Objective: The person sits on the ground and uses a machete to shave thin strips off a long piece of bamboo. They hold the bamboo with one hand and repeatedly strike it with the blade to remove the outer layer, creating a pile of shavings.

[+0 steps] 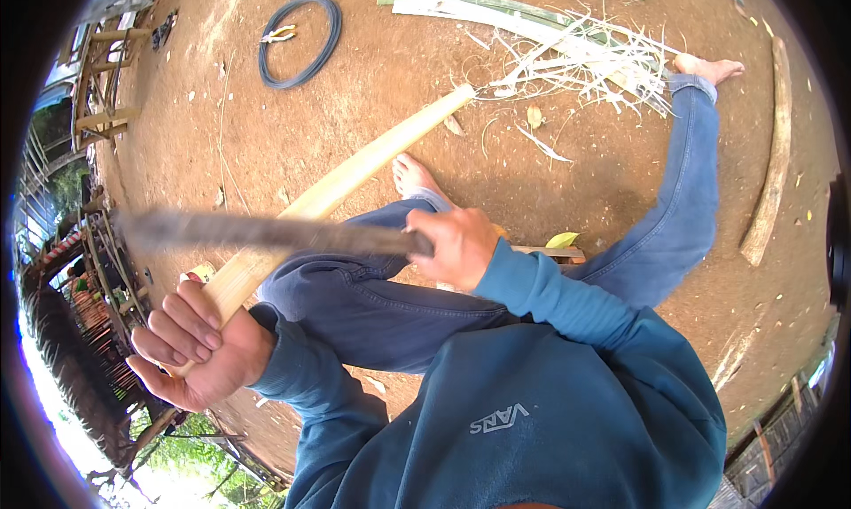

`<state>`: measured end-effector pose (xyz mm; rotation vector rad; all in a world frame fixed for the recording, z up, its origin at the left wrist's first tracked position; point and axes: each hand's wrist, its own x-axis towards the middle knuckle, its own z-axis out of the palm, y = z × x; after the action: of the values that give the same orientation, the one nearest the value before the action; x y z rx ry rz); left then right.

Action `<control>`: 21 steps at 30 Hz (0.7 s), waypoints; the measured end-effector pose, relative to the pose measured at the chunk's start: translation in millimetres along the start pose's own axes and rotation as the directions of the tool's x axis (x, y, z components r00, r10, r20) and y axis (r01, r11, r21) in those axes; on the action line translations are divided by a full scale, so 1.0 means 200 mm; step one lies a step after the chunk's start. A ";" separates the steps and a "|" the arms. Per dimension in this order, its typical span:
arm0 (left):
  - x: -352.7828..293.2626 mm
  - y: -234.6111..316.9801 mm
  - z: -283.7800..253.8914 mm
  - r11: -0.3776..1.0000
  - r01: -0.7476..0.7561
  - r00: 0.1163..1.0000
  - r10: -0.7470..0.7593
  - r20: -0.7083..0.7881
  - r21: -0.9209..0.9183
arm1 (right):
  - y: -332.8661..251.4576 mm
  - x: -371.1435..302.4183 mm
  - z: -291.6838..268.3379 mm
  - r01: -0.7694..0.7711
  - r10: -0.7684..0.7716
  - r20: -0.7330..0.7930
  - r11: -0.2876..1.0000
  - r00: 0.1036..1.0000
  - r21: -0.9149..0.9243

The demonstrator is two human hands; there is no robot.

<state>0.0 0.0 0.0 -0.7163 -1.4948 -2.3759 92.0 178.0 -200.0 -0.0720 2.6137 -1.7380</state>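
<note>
My left hand (pixel 202 342) is wrapped round the lower end of a long, pale split bamboo slat (pixel 368 168). The slat slants away from me over my bent leg, its far end down by the ground near the shavings. In my right hand (pixel 463 245) is the handle of a long dark machete (pixel 266 233), blurred by motion. Its blade points left and crosses over the slat just beyond my left hand. Whether the edge touches the bamboo I cannot tell.
Curly bamboo shavings (pixel 594 66) lie by my right foot, with green bamboo strips (pixel 496 11) behind them. A coil of dark hose or cable (pixel 335 44) rests on the bare earth, far left. To the right lies a wooden pole (pixel 773 155); a bamboo structure (pixel 102 119) stands left.
</note>
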 end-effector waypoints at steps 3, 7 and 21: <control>-0.02 0.01 -0.02 1.000 -0.019 0.999 0.019 -0.051 0.004 | 0.09 -0.01 0.02 -0.183 0.183 -0.010 0.983 0.983 -0.014; -0.02 0.04 -0.08 0.999 -0.035 0.999 0.035 -0.031 0.009 | -0.03 -0.01 0.01 -0.087 0.087 -0.002 0.995 0.996 -0.051; -0.11 0.01 0.00 0.994 -0.083 0.995 0.087 -0.056 0.071 | 0.14 -0.06 -0.01 -0.134 0.132 -0.030 0.989 0.991 -0.062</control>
<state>19.0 -2.8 -9.3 -0.6737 -1.4834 -2.2522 103.2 192.2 -225.6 0.1223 2.6247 -1.6235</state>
